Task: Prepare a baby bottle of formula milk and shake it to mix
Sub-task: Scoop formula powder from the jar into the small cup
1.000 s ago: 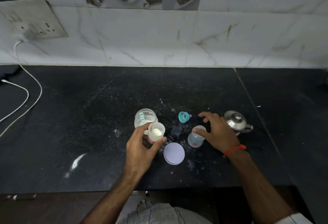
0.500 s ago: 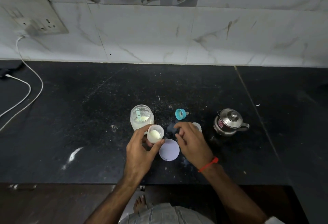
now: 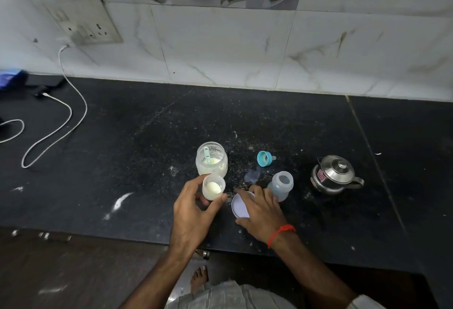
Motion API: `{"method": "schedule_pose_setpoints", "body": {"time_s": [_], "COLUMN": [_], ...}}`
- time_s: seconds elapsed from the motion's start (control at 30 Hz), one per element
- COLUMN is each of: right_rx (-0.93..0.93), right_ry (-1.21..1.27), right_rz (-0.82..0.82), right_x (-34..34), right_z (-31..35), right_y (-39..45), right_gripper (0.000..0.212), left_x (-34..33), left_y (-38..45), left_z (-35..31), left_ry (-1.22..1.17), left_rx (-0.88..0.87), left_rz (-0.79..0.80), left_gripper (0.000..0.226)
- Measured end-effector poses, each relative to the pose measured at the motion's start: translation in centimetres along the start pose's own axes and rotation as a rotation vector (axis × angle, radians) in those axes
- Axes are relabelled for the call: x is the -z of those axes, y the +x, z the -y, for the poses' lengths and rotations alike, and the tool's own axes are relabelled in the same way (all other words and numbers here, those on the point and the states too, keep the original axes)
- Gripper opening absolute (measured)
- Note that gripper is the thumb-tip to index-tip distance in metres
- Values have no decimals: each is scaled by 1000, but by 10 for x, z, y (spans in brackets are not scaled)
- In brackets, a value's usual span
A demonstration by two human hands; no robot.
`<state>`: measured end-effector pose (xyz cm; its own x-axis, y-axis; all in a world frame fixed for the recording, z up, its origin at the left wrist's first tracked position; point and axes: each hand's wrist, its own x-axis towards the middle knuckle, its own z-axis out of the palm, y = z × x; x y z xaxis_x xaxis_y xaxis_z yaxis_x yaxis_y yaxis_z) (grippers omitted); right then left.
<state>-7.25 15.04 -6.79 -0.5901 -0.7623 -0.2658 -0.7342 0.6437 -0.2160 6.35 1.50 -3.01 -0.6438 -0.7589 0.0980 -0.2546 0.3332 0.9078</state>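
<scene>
Shifting right hand [image 3: 261, 213] off the bottle [image 3: 281, 185] onto the lid [image 3: 239, 208], fingers loosely spread. Gripping powder cup [image 3: 212, 187] in left hand [image 3: 196, 213]. Water, nipple [image 3: 264, 158], shaking remaining.

Hands [image 3: 196, 213] around cup [image 3: 212, 187], over lid [image 3: 239, 208]
</scene>
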Motion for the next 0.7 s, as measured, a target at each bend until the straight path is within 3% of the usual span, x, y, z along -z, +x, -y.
{"method": "schedule_pose_setpoints", "body": {"time_s": [0.33, 0.7], "right_rx": [178, 263], "right_ry": [189, 196], "right_rz": [-5, -38], "right_x": [2, -1], "right_z": [32, 67], "right_y": [20, 43], "right_gripper": [79, 67], "left_x": [20, 41], "left_y": [-6, -5], "left_z": [4, 1], "left_ry": [-9, 2], "left_rx": [5, -52], "left_rz": [-62, -100], "left_gripper": [51, 58]}}
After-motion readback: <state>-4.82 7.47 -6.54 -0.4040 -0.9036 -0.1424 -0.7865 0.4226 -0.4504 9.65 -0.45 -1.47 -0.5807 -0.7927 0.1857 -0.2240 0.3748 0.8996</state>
